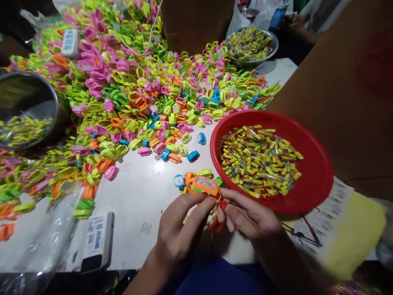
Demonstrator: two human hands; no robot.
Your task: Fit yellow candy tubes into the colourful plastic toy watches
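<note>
Orange plastic toy watch [205, 185], pinched by left hand [178, 229] and right hand [248, 215], grips together, lies just left of the red plastic plate [319, 180]; a slackened pinch could drop it among loose watches [193, 155].

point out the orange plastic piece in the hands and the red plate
orange plastic piece [205, 185], head view, on its labelled face
red plate [311, 172], head view, on its bare rim

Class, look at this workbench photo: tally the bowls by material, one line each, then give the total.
Red plastic bowl: 1
Steel bowls, left and far: 2
Total: 3
</note>
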